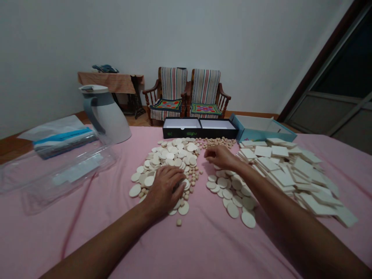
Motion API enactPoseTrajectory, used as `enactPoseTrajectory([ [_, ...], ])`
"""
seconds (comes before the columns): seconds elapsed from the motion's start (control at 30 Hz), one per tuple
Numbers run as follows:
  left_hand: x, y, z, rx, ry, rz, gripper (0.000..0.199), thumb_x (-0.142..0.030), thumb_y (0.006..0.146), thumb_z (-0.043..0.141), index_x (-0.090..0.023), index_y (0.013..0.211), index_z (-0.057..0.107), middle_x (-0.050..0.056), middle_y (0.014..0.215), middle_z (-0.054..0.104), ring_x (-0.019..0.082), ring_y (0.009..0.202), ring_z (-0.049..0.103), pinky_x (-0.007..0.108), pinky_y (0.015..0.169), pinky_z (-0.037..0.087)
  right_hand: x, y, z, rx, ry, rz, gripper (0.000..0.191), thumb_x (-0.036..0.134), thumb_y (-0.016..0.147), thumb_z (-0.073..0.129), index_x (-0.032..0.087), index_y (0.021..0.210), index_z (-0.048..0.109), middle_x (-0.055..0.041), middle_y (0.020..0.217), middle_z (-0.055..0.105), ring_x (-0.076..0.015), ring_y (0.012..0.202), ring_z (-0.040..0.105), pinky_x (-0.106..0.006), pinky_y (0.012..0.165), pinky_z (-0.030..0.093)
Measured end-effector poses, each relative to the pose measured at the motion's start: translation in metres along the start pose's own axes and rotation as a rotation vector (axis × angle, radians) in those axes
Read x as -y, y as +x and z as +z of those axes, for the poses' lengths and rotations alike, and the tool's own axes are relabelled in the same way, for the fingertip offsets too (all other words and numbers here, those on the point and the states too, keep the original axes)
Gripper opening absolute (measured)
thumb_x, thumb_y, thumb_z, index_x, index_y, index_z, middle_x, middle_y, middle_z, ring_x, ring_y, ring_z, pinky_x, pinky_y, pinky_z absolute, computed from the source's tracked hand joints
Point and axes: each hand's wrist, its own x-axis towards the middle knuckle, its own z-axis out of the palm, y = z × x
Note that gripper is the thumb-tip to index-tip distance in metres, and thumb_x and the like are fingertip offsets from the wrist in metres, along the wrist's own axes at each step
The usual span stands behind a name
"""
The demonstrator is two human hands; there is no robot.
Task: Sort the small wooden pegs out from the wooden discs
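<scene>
My left hand (167, 186) rests palm down on the near part of a heap of pale wooden discs (171, 151), its fingers lying loosely over them. Small wooden cubes (193, 176) are mixed in along the heap's right side, and a single cube (179, 223) lies apart in front. To the right, my right hand (219, 156) is held with fingers curled together, just in front of a cluster of small cubes (225, 141). Whatever is between its fingertips is too small to make out. Below its wrist spreads a second group of round discs (232, 193).
Stacked square wooden tiles (286, 172) cover the right side of the pink cloth (203, 240). Behind stand a black two-part box (200, 133) and a light-blue box (267, 135). At left are a white jug (112, 120), clear plastic packaging (78, 170) and a blue-white packet (64, 139).
</scene>
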Motion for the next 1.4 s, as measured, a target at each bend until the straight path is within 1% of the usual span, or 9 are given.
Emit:
enactPoseTrajectory([
  [0.1,-0.001,0.0,0.0,0.0,0.003,0.002,0.013,-0.02,0.088,0.056,-0.019,0.097,0.065,0.007,0.107,0.068,0.025,0.103,0.058,0.046,0.094,0.04,0.023,-0.017,0.02,0.142,0.031,-0.079,0.016,0.005,0.071,0.06,0.016,0.079,0.068,-0.0015,0.075,0.069,-0.0127,0.067,0.059,-0.021,0.062,0.04],
  [0.23,0.0,0.0,0.0,0.005,0.009,-0.004,0.013,-0.02,0.087,0.057,-0.02,0.097,0.065,0.007,0.108,0.068,0.025,0.105,0.058,0.047,0.095,0.039,0.032,-0.025,0.036,0.101,-0.054,-0.068,0.022,0.003,0.071,0.056,0.016,0.083,0.068,-0.0045,0.082,0.068,-0.0137,0.073,0.058,-0.022,0.066,0.039],
  [0.43,0.002,-0.001,0.001,0.001,0.004,0.003,0.014,-0.02,0.088,0.056,-0.019,0.098,0.066,0.008,0.108,0.068,0.024,0.104,0.058,0.047,0.094,0.039,0.006,0.004,0.011,-0.004,-0.188,0.1,0.015,0.004,0.069,0.061,0.015,0.075,0.068,-0.0039,0.077,0.067,-0.015,0.071,0.059,-0.022,0.062,0.038],
  [0.6,0.003,-0.003,0.002,-0.01,-0.002,0.0,0.014,-0.021,0.088,0.056,-0.019,0.098,0.066,0.007,0.107,0.069,0.024,0.104,0.058,0.046,0.094,0.038,0.003,0.013,-0.003,-0.216,-0.211,0.128,0.023,0.005,0.077,0.053,0.012,0.092,0.069,-0.0105,0.091,0.067,-0.0189,0.083,0.059,-0.026,0.071,0.039],
  [0.8,0.0,-0.002,0.0,0.006,-0.008,-0.017,0.013,-0.02,0.088,0.056,-0.019,0.097,0.065,0.007,0.108,0.068,0.024,0.105,0.057,0.046,0.095,0.038,0.022,-0.01,0.029,0.001,-0.018,-0.112,0.022,0.001,0.071,0.054,0.016,0.081,0.066,-0.0042,0.082,0.066,-0.0149,0.074,0.057,-0.023,0.068,0.038],
  [1.03,0.001,-0.003,0.001,0.015,-0.002,-0.017,0.014,-0.021,0.088,0.056,-0.02,0.099,0.065,0.007,0.109,0.068,0.024,0.107,0.056,0.046,0.097,0.037,0.022,-0.017,0.06,-0.07,0.054,-0.052,0.015,0.005,0.07,0.052,0.017,0.078,0.057,-0.0011,0.075,0.061,-0.0127,0.068,0.051,-0.022,0.06,0.032],
  [1.2,0.001,-0.003,0.001,0.009,0.001,-0.011,0.013,-0.02,0.088,0.057,-0.019,0.098,0.065,0.007,0.109,0.068,0.024,0.107,0.056,0.046,0.097,0.037,0.021,-0.015,0.048,-0.08,0.053,-0.036,0.013,0.009,0.069,0.056,0.017,0.078,0.059,-0.0014,0.075,0.063,-0.0133,0.068,0.052,-0.022,0.059,0.034],
  [1.33,0.002,-0.002,0.001,0.007,0.003,-0.005,0.013,-0.02,0.088,0.056,-0.019,0.098,0.065,0.006,0.109,0.068,0.023,0.106,0.056,0.045,0.096,0.037,0.004,0.002,0.023,-0.05,-0.112,0.137,0.008,0.01,0.066,0.062,0.017,0.068,0.063,-0.0028,0.07,0.064,-0.0155,0.067,0.055,-0.024,0.059,0.035],
  [1.4,0.002,-0.002,0.001,0.008,0.003,-0.009,0.014,-0.02,0.088,0.056,-0.019,0.098,0.065,0.006,0.109,0.068,0.023,0.106,0.057,0.046,0.096,0.037,-0.005,0.009,0.012,-0.131,-0.16,0.207,0.011,0.008,0.068,0.06,0.016,0.073,0.066,-0.0052,0.075,0.066,-0.0173,0.071,0.057,-0.025,0.063,0.037],
])
